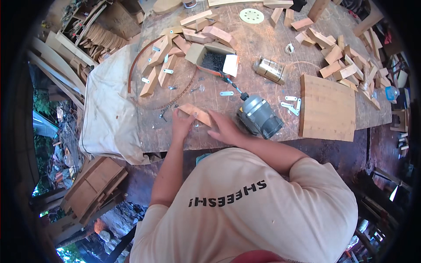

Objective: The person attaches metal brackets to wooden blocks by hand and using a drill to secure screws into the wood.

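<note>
both hands down at the near edge of the workbench (263, 87), meeting on one small wooden piece (196, 114) that lies flat on the top. left hand (181, 125) pressed against its near-left end, fingers curled down around something too small to make out; right hand (223, 128) laid over the right end, fingers spread and flat — holding the piece down rather than clamped round it.

by the look of it, well into a run of like pieces: a cluster of similar wooden blocks with metal plates (158, 65) already on them lying up-left, loose metal plates (291, 104) still waiting to the right, one more (226, 93) just beyond the hands. power drill (258, 116) lying on its side just right of the right hand, untouched. open box of dark screws (213, 60) behind. many bare offcuts (346, 61) piled along the far-right edge — probably plenty left to do.

also on the worn brown top: a square slatted wooden panel (326, 107), a clear plastic container (269, 70), a pale sanding disc (251, 15), a thin curved strip (136, 65) at the left. pale canvas sheet (109, 109) draped off the left end. open-air workshop, with stacked timber and curved cutouts (96, 35) beyond, greenery and rubble below left.
</note>
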{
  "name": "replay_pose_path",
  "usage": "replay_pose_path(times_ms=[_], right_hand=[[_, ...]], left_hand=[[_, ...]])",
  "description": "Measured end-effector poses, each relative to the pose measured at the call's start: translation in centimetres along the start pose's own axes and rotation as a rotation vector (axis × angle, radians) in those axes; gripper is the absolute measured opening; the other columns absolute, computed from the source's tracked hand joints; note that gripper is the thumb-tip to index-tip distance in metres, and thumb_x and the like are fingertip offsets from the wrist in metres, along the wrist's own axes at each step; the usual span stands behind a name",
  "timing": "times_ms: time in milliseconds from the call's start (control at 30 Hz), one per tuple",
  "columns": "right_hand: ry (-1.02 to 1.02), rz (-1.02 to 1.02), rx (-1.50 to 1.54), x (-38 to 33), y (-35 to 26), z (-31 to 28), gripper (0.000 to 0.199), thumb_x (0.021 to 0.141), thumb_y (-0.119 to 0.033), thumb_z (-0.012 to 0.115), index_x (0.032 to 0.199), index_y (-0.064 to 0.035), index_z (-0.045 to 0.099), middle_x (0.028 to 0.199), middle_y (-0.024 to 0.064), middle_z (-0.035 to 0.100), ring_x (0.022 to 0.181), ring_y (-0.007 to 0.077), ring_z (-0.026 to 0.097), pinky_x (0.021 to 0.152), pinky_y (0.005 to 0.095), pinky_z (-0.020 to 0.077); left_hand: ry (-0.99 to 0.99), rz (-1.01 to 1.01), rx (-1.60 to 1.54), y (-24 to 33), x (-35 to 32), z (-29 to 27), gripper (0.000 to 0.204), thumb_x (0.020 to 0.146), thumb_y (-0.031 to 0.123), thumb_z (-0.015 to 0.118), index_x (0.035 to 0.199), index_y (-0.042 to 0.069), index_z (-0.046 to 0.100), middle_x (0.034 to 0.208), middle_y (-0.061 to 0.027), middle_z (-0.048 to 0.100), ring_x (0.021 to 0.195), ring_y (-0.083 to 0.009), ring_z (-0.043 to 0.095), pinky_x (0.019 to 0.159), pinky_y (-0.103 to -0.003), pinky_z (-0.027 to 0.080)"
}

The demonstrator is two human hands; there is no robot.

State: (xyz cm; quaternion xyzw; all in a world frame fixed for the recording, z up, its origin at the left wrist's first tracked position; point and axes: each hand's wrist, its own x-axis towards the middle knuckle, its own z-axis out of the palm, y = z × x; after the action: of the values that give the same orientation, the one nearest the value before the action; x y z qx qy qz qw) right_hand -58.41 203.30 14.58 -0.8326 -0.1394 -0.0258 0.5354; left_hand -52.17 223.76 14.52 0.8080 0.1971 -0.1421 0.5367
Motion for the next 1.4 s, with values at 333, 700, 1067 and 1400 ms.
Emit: replay_pose_path(times_ms=[333,700,1067,1400], right_hand=[[-0.548,0.505,0.432,-9.5,0.0,-10.6,0.039,0.097,-0.028,0.054,0.130,-0.0070,0.054,0.120,0.0106,0.062,0.111,0.0176,0.058,0.094,0.0318,0.0454],[-0.061,0.576,0.188,-8.4,-2.8,-18.4,0.039,0.074,-0.007,0.074,0.110,-0.0036,0.059,0.088,0.0053,0.062,0.083,0.0122,0.059,0.073,0.0295,0.0489],[0.040,0.527,0.726,-7.8,8.6,-8.1,0.044,0.077,-0.010,0.073,0.117,-0.0036,0.056,0.111,0.0116,0.061,0.105,0.0218,0.060,0.090,0.0336,0.0466],[0.131,0.637,0.833,-8.1,7.7,-7.4,0.038,0.085,-0.013,0.067,0.121,-0.0060,0.055,0.110,0.0098,0.064,0.100,0.0189,0.063,0.087,0.0316,0.0496]], left_hand=[[0.173,0.481,-0.024,-0.2,1.4,-1.7,0.064,0.086,0.013,0.066,0.140,-0.001,0.034,0.092,-0.0075,0.062,0.078,-0.0120,0.059,0.069,-0.026,0.049],[0.008,1.123,0.567,16.8,9.4,7.2,0.013,0.078,0.013,0.068,0.090,0.007,0.067,0.091,-0.0110,0.063,0.091,-0.0284,0.061,0.080,-0.039,0.049],[-0.164,0.943,1.177,18.4,13.9,11.5,0.015,0.078,0.021,0.070,0.085,0.008,0.067,0.088,-0.0118,0.064,0.088,-0.0287,0.064,0.077,-0.041,0.051],[-0.215,1.069,1.030,17.8,14.3,10.4,0.006,0.074,0.013,0.064,0.077,0.009,0.061,0.082,-0.0106,0.059,0.081,-0.0298,0.062,0.069,-0.043,0.050]])
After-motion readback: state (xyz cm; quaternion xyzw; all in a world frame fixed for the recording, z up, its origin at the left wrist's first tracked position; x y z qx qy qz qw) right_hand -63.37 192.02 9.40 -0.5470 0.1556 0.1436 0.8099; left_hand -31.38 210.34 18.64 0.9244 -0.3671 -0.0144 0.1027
